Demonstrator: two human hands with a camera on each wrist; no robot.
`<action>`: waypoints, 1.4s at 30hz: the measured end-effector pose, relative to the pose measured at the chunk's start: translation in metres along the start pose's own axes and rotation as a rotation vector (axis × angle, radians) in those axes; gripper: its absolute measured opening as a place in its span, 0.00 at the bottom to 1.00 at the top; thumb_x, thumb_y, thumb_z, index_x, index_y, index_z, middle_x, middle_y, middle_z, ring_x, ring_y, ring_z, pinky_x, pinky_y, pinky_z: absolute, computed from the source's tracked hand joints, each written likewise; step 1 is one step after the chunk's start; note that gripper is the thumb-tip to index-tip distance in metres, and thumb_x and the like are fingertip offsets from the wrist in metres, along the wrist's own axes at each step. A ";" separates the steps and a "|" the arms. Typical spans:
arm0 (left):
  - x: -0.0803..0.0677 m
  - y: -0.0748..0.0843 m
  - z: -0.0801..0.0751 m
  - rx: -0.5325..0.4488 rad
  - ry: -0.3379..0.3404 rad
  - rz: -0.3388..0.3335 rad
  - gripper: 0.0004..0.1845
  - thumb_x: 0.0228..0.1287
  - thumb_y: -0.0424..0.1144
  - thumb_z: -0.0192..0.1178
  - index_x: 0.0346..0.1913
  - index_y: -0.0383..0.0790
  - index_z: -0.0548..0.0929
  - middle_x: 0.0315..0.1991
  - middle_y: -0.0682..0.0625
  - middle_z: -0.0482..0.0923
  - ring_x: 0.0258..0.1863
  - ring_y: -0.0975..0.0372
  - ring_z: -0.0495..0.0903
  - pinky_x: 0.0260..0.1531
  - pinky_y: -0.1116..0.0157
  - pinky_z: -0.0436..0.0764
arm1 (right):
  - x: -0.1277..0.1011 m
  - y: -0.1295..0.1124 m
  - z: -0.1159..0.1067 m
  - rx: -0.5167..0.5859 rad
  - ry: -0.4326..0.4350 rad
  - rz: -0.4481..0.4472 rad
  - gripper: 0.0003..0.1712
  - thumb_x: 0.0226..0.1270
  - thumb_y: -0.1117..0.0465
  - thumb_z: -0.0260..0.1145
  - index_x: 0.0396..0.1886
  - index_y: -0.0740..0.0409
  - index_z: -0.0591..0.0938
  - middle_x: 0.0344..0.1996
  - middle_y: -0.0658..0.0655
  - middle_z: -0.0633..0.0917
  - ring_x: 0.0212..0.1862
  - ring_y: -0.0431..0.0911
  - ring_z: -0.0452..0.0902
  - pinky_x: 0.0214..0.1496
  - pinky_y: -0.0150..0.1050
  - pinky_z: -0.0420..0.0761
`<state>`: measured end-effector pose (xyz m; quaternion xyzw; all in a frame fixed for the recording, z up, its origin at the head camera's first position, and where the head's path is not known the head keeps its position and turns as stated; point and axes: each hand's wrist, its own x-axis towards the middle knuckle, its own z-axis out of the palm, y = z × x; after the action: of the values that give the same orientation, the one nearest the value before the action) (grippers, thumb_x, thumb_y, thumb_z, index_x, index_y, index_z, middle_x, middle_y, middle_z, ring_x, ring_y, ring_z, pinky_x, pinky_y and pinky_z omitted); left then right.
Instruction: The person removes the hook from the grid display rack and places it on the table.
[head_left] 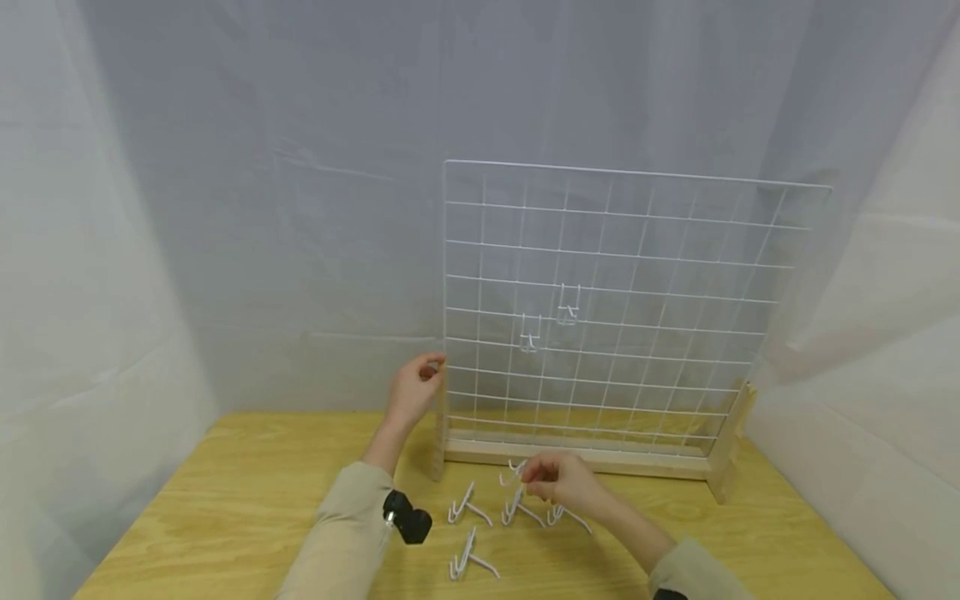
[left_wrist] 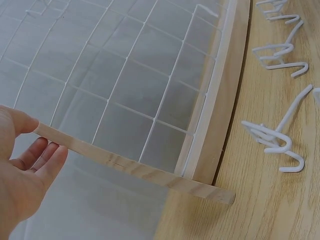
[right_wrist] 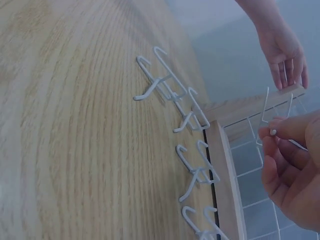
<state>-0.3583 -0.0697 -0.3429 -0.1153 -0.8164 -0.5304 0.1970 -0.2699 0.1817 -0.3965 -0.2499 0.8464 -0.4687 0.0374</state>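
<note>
- You work at a pale wooden table [head_left: 247,508], with white cloth [head_left: 150,208] hanging behind it and on both sides.
- A white wire grid [head_left: 622,250] stands upright in a wooden frame [head_left: 577,457] toward the back right of the table.
- Your left hand [head_left: 412,390] grips the top of the frame's left post [left_wrist: 125,164], thumb on one side and fingers on the other.
- Your right hand [head_left: 562,482] pinches one white hook [head_left: 513,473] between thumb and fingertips, just in front of the frame's base and above the loose hooks.
- Count of hooks: two hang on the grid [head_left: 567,310], one a row lower and to the left; four lie loose on the table [head_left: 468,505] near your right hand; one is in your fingers. Seven in all.
- Your right hand covers part of the loose hook furthest right, and the held hook's shape is hard to make out from the head view.
- The hooks on the grid are faint against the cloth.
- Your sleeves are cut off at the bottom edge.
</note>
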 end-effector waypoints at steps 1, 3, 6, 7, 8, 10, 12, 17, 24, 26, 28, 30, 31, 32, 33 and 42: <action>0.000 0.000 0.000 0.000 0.000 -0.001 0.15 0.59 0.28 0.56 0.50 0.32 0.80 0.34 0.41 0.78 0.37 0.51 0.76 0.35 0.57 0.75 | -0.001 0.002 0.000 -0.002 -0.008 -0.004 0.06 0.57 0.70 0.63 0.35 0.67 0.80 0.27 0.59 0.80 0.25 0.37 0.71 0.24 0.27 0.72; 0.000 0.001 0.000 -0.001 0.000 -0.002 0.15 0.59 0.28 0.56 0.50 0.32 0.80 0.33 0.41 0.78 0.37 0.51 0.76 0.35 0.57 0.75 | -0.002 0.005 0.001 -0.002 -0.028 -0.014 0.06 0.57 0.71 0.63 0.35 0.68 0.80 0.27 0.59 0.80 0.25 0.37 0.71 0.25 0.27 0.72; 0.000 0.001 0.000 0.000 0.000 0.000 0.15 0.59 0.28 0.56 0.50 0.32 0.80 0.33 0.41 0.78 0.37 0.51 0.76 0.35 0.57 0.75 | -0.004 0.009 0.002 0.004 -0.052 -0.029 0.06 0.54 0.74 0.63 0.33 0.70 0.80 0.26 0.61 0.80 0.25 0.38 0.72 0.24 0.28 0.73; 0.000 0.001 0.000 0.001 0.000 0.000 0.15 0.59 0.28 0.56 0.50 0.32 0.79 0.33 0.41 0.78 0.37 0.51 0.76 0.35 0.57 0.75 | -0.005 0.011 0.002 0.005 -0.059 -0.031 0.06 0.54 0.74 0.63 0.33 0.70 0.80 0.26 0.61 0.81 0.25 0.38 0.72 0.24 0.28 0.73; 0.000 0.001 0.000 0.002 0.001 0.002 0.15 0.59 0.28 0.56 0.50 0.32 0.80 0.33 0.41 0.78 0.37 0.51 0.76 0.35 0.58 0.75 | -0.005 0.012 0.002 0.006 -0.069 -0.037 0.06 0.53 0.74 0.63 0.32 0.71 0.80 0.26 0.62 0.81 0.24 0.38 0.72 0.24 0.29 0.74; 0.000 0.001 0.000 0.000 0.003 0.004 0.15 0.58 0.28 0.56 0.49 0.31 0.79 0.33 0.40 0.78 0.37 0.51 0.76 0.35 0.57 0.75 | -0.007 0.014 0.003 0.005 -0.083 -0.039 0.05 0.52 0.75 0.63 0.31 0.71 0.80 0.25 0.63 0.81 0.24 0.39 0.73 0.24 0.29 0.75; 0.000 0.001 0.000 -0.005 0.010 0.006 0.15 0.58 0.27 0.56 0.49 0.31 0.80 0.32 0.40 0.78 0.37 0.50 0.77 0.36 0.57 0.75 | -0.009 0.016 0.004 -0.005 -0.093 -0.029 0.05 0.53 0.73 0.64 0.31 0.70 0.80 0.26 0.61 0.82 0.25 0.39 0.74 0.25 0.30 0.76; 0.000 -0.001 0.001 -0.009 0.024 0.006 0.14 0.57 0.26 0.56 0.48 0.31 0.80 0.32 0.40 0.78 0.36 0.50 0.77 0.35 0.58 0.75 | -0.013 0.021 0.007 -0.034 -0.105 -0.035 0.05 0.53 0.73 0.64 0.31 0.69 0.81 0.27 0.61 0.82 0.28 0.37 0.74 0.31 0.30 0.76; 0.000 -0.002 0.002 -0.002 0.013 -0.005 0.15 0.58 0.27 0.56 0.49 0.31 0.80 0.34 0.39 0.78 0.38 0.50 0.77 0.35 0.58 0.76 | -0.017 0.028 0.013 -0.023 -0.135 -0.050 0.05 0.52 0.75 0.64 0.30 0.68 0.81 0.29 0.62 0.83 0.30 0.38 0.76 0.34 0.29 0.76; 0.001 -0.001 0.002 -0.001 0.011 -0.005 0.15 0.58 0.27 0.56 0.49 0.31 0.80 0.34 0.39 0.78 0.38 0.50 0.77 0.35 0.58 0.76 | -0.018 0.029 0.015 -0.014 -0.143 -0.035 0.05 0.52 0.75 0.65 0.30 0.68 0.81 0.28 0.61 0.83 0.29 0.38 0.75 0.34 0.29 0.76; 0.001 -0.001 0.002 0.000 0.012 -0.001 0.15 0.58 0.26 0.56 0.49 0.31 0.80 0.34 0.39 0.78 0.38 0.50 0.77 0.35 0.57 0.76 | -0.020 0.030 0.016 -0.003 -0.152 -0.022 0.05 0.51 0.74 0.65 0.30 0.68 0.81 0.27 0.61 0.82 0.29 0.37 0.75 0.33 0.29 0.76; 0.000 -0.001 0.002 0.001 0.016 0.003 0.15 0.58 0.26 0.56 0.49 0.31 0.80 0.33 0.39 0.78 0.38 0.49 0.77 0.36 0.57 0.76 | -0.022 0.031 0.018 0.004 -0.161 -0.011 0.05 0.51 0.74 0.65 0.30 0.67 0.81 0.26 0.58 0.82 0.28 0.37 0.74 0.33 0.29 0.76; 0.000 -0.001 0.002 -0.001 0.016 0.001 0.15 0.58 0.26 0.56 0.49 0.31 0.80 0.33 0.39 0.78 0.38 0.49 0.77 0.35 0.57 0.76 | -0.023 0.031 0.019 0.005 -0.164 -0.008 0.05 0.51 0.74 0.65 0.30 0.67 0.81 0.26 0.56 0.82 0.28 0.36 0.74 0.33 0.29 0.75; 0.000 -0.001 0.002 -0.002 0.016 -0.005 0.15 0.58 0.26 0.56 0.49 0.31 0.80 0.33 0.39 0.78 0.38 0.50 0.77 0.35 0.58 0.76 | -0.023 0.032 0.019 -0.001 -0.168 -0.012 0.05 0.51 0.74 0.65 0.30 0.66 0.81 0.26 0.54 0.82 0.28 0.36 0.73 0.33 0.29 0.75; 0.000 -0.001 0.002 -0.002 0.015 -0.005 0.15 0.58 0.26 0.56 0.49 0.31 0.80 0.33 0.39 0.78 0.38 0.50 0.77 0.35 0.58 0.76 | -0.024 0.032 0.020 -0.006 -0.170 -0.016 0.05 0.51 0.73 0.65 0.30 0.65 0.82 0.26 0.52 0.81 0.28 0.35 0.72 0.32 0.29 0.75; 0.000 0.000 0.001 -0.011 0.004 -0.020 0.15 0.59 0.28 0.55 0.50 0.32 0.79 0.35 0.39 0.77 0.39 0.50 0.76 0.37 0.57 0.75 | -0.027 0.039 0.027 0.004 -0.201 -0.018 0.05 0.52 0.73 0.65 0.30 0.63 0.82 0.25 0.44 0.79 0.26 0.33 0.71 0.28 0.27 0.74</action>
<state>-0.3589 -0.0690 -0.3433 -0.1072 -0.8143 -0.5370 0.1928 -0.2538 0.1900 -0.4478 -0.3033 0.8352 -0.4432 0.1184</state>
